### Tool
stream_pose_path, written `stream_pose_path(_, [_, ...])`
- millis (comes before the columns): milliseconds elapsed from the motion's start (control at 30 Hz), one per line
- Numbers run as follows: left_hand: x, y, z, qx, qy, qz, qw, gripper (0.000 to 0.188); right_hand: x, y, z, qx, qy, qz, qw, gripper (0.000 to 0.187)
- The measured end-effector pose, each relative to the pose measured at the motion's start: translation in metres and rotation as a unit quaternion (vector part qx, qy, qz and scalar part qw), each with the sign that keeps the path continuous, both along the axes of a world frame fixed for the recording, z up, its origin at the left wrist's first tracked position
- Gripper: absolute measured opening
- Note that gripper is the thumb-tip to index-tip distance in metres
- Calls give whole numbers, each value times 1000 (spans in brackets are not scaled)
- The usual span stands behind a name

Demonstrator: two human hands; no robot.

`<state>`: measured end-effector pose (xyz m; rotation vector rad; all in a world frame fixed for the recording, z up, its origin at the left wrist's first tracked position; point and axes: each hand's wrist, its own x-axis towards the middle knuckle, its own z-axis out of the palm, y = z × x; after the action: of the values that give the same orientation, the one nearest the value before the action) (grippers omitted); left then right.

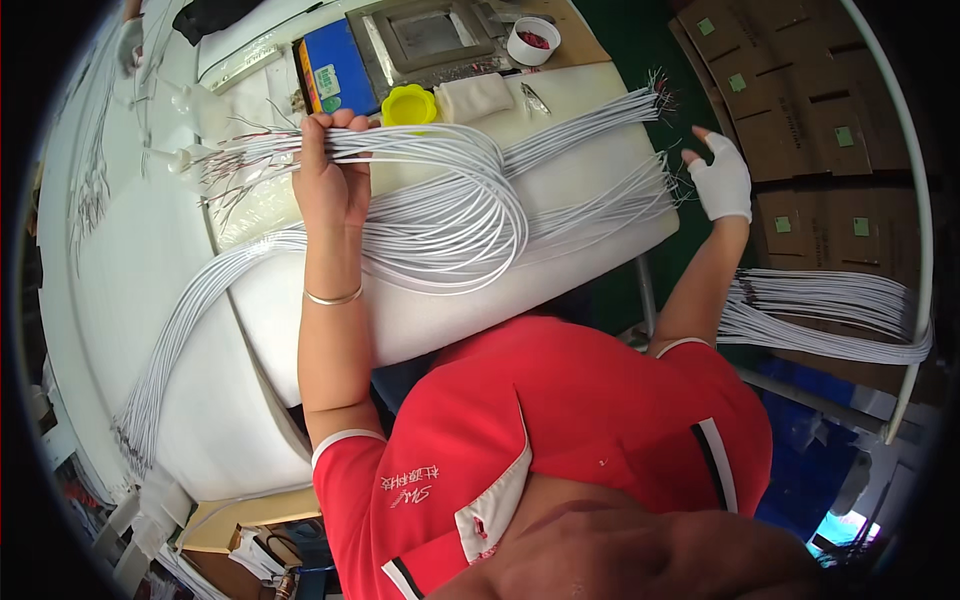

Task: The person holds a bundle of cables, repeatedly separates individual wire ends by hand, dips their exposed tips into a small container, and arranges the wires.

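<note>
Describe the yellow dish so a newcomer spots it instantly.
Find the white-covered table in front of the red shirt, then look to its far side, beyond the white cables. There, between a blue panel and a folded white cloth, sits a small dish. Its bright yellow colour and scalloped rim set it apart from the white, smooth-rimmed tub nearby.

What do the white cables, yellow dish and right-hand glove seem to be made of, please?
White cables: probably plastic-jacketed wire, with smooth bends and thin reddish ends. Yellow dish: likely smooth plastic, given its even bright colour. Right-hand glove: perhaps knitted fabric, matt and close-fitting.
</note>
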<state>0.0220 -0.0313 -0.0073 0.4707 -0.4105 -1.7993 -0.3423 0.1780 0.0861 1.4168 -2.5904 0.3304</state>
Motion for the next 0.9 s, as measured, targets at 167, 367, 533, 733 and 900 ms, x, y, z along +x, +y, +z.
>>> stream_pose_path(167, [-3,8,9,-67,-20,6,998,23,119,-36,-35,-157,-162,312,923,79])
stream_pose_path(367, [7,8,11,-31,83,-7,996,22,204,-64,-83,-219,-289,350,864,89])
stream_pose_path(533, [10,10,15,-94,126,-9,987,17,209,-86,-84,-291,-472,296,778,43])
stream_pose_path(733, [14,10,23,-179,165,-69,967,25,205,-85,-83,-206,-721,330,573,78])
stream_pose_path(900, [13,2,13,-147,204,-77,965,27,228,-57,-107,-303,-547,390,676,107])
